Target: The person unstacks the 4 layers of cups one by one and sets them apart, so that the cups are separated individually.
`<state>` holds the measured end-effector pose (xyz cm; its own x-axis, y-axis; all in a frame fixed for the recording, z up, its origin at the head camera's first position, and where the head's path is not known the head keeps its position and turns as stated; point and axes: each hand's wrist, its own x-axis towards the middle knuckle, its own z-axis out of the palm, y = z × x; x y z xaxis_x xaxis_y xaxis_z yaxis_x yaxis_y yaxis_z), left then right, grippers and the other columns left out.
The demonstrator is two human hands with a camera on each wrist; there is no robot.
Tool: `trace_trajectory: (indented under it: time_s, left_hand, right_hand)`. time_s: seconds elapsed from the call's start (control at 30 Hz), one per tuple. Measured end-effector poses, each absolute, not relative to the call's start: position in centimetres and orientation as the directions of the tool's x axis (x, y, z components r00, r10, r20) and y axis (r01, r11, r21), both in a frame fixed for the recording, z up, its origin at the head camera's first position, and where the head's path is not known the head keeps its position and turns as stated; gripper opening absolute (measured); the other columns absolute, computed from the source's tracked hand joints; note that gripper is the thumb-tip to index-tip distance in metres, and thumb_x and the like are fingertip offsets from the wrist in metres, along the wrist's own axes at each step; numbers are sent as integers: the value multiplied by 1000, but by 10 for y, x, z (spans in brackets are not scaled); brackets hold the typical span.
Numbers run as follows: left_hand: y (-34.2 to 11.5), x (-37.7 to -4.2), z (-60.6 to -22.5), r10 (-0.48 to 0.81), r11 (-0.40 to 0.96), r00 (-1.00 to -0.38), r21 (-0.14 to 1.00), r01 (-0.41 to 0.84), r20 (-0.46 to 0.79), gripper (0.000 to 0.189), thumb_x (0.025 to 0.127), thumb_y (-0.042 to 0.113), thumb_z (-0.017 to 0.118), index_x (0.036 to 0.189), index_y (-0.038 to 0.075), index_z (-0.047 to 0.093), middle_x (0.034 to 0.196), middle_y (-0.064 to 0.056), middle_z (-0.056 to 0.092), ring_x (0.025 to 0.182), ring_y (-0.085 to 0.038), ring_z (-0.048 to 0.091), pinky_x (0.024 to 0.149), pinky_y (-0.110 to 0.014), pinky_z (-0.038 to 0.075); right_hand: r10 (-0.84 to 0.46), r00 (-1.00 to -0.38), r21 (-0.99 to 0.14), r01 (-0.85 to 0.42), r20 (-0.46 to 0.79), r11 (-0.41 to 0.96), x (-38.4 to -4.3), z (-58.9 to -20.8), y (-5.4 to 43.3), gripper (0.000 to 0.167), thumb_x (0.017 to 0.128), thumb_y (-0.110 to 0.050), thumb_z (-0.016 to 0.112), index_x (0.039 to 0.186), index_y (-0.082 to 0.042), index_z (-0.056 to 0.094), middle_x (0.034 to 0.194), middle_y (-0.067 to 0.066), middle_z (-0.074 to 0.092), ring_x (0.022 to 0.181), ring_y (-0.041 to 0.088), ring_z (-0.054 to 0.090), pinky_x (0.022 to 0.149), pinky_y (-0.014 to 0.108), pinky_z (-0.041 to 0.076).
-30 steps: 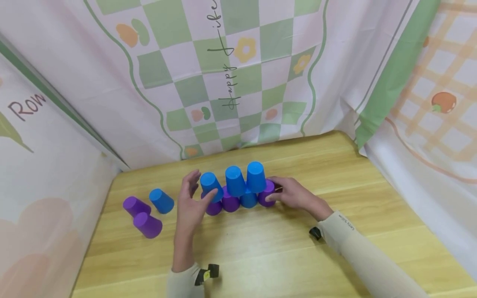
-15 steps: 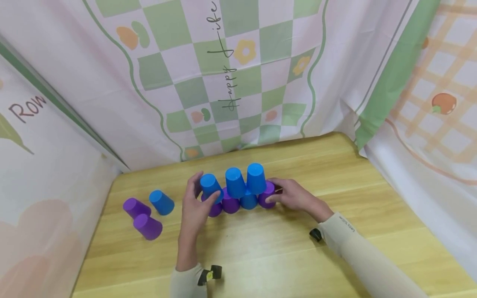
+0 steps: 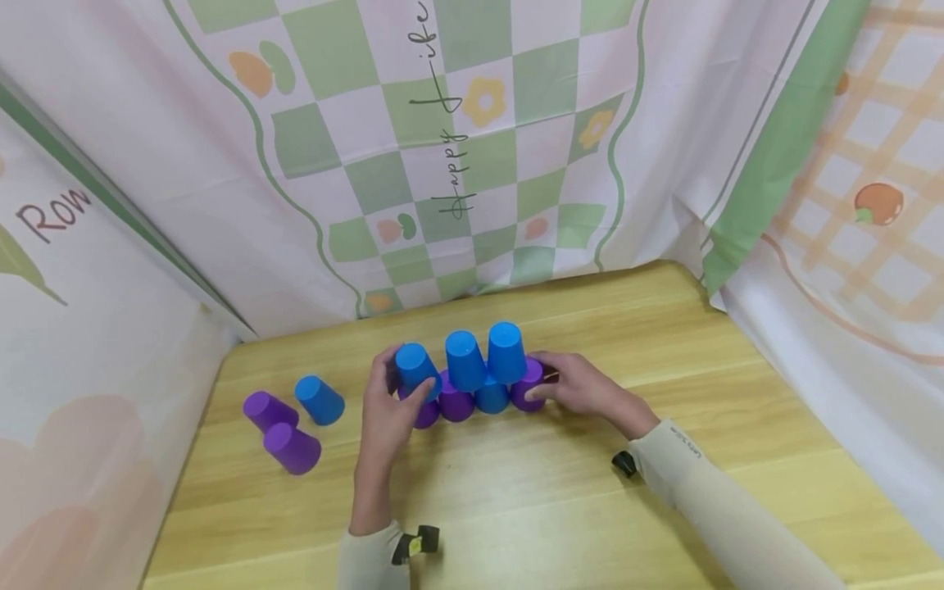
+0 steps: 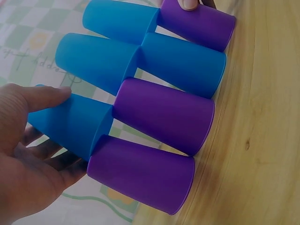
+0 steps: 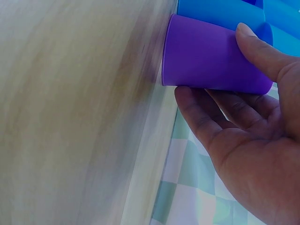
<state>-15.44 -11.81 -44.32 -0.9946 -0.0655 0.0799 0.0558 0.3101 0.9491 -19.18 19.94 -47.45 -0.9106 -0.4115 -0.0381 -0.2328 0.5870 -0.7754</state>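
Upside-down cups stand in two tiers on the table. Along the bottom run a purple cup [image 4: 145, 176] at the left end, another purple cup [image 4: 166, 115], a blue cup [image 4: 185, 63] and a right-end purple cup [image 5: 211, 56]. Three blue cups form the upper tier. My left hand [image 3: 389, 410] holds the leftmost upper blue cup [image 3: 416, 366], thumb on its near side and fingers behind. It rests across the two left purple cups. At the other end, my right hand [image 3: 583, 383] grips the right-end purple cup between thumb and fingers.
Left of the tiers, a blue cup [image 3: 320, 401] and two purple cups, one behind [image 3: 269, 410] and one nearer [image 3: 292, 448], stand upside down on the wooden table [image 3: 516, 508]. A patterned cloth [image 3: 487, 164] hangs along the table's back edge.
My left hand has shifted slightly right and its fingers have come in closer around the leftmost upper blue cup. The right hand stays at the purple cup.
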Motion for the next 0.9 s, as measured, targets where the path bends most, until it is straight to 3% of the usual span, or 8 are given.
trace_trajectory:
  time_s: [0.9]
  left_hand:
    - [-118,-155,-444,-65,296,-997,955,19,40,64,98,18,77,152,24,44,154,-5,51,149,-43,45,122,-64,36]
  right_hand:
    - [-408,-910,-774,-210,-68,597,-191,-474,199,53,97,-28,78,144,-11,61,130,9,72,119,28,68,103,51,58]
